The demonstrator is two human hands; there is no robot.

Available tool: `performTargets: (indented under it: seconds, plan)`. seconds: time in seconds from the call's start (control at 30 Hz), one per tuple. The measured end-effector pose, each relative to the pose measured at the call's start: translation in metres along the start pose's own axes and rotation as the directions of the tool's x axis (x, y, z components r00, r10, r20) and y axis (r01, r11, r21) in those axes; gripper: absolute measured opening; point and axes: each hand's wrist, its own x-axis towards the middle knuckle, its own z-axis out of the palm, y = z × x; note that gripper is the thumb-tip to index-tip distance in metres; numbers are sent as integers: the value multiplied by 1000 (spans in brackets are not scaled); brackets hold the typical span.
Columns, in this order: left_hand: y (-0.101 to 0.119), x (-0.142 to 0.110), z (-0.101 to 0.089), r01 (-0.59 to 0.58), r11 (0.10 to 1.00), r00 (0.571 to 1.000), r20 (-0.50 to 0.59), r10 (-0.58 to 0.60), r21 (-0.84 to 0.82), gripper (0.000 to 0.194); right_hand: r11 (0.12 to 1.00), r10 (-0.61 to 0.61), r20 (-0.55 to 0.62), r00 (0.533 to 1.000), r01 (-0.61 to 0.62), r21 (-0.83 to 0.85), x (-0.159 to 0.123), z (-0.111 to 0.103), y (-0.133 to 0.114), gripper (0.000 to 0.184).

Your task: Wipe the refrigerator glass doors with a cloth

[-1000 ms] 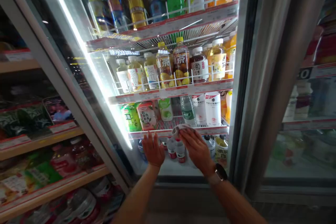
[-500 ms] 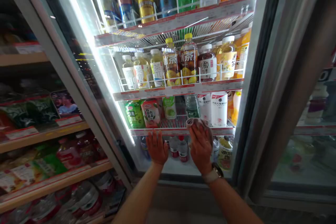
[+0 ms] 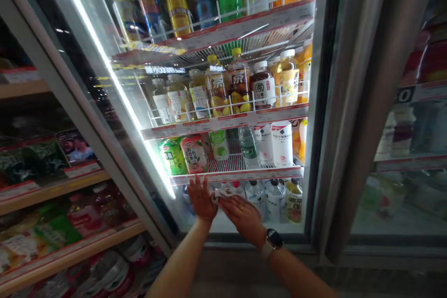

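My left hand lies flat against the glass door of a lit drinks cooler, fingers spread and pointing up, with nothing in it. Close beside it, my right hand presses a pale cloth to the same glass, its fingers laid over the cloth. Much of the cloth is hidden under that hand. A watch is on the right wrist. Behind the glass, a red tea bottle and a green-labelled water bottle stand on the shelf just above the hands.
Price-strip shelves inside hold several bottles and cans. A bright light strip runs down the left side of the cooler. An open shelf rack with packaged drinks stands at left. A thick metal door frame rises at right.
My right hand has slid the cloth left and down across the glass, right up to my left hand. The left hand stays flat on the door. The view has shifted slightly.
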Motion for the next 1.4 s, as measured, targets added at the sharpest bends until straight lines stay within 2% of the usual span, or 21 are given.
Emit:
performTargets:
  seconds: [0.13,0.23,0.3,0.37,0.47,0.53,0.6,0.67,0.73,0.87,0.97,1.03,1.13,1.23,1.4]
  plan:
    - [0,0,0,2,1000,1000,3,-2,-3,60,999,-14,-7,1000,13,-51,12,-22,13,44]
    - [-1,-1,0,22,1000,1000,23,-22,9,61,992,53,-73,996,-62,-113,21,-45,25,47]
    - [-2,-2,0,35,999,999,36,-35,5,62,976,124,-171,977,-151,-156,25,-63,37,53]
    - [-3,-4,1,46,999,998,48,-46,-3,62,946,207,-301,931,-268,-180,28,-82,50,60]
    - [-3,-6,2,57,998,997,43,-57,-5,63,873,315,-508,802,-454,-175,28,-103,70,65]
    - [-3,-6,3,61,998,998,34,-61,-2,63,838,333,-609,720,-522,-159,28,-107,79,64]
    - [-2,-6,3,62,998,998,30,-62,1,63,832,336,-643,688,-537,-139,28,-103,79,63]
    - [0,-4,3,54,999,998,26,-54,5,63,843,345,-630,696,-525,-118,29,-92,72,64]
    - [1,-2,1,43,999,999,17,-43,3,63,857,359,-582,730,-504,-105,30,-77,59,66]
    - [3,1,-1,33,999,999,20,-33,-12,62,918,309,-429,849,-385,-100,26,-44,32,65]
    - [3,0,-2,35,999,999,34,-34,-6,62,959,238,-259,936,-269,-90,12,-19,15,59]
    - [2,-1,-2,37,999,998,41,-37,1,62,983,161,-145,976,-172,-63,-1,-4,6,56]
    - [1,-1,-2,28,1000,998,51,-28,4,61,999,53,-73,996,-53,-2,-16,14,-5,52]
    - [-1,-2,-1,18,1000,999,51,-18,0,62,999,19,-62,998,-17,31,-21,20,-7,45]
    - [-2,-5,2,41,999,998,41,-41,-10,61,999,-44,-36,998,45,16,-7,-1,4,35]
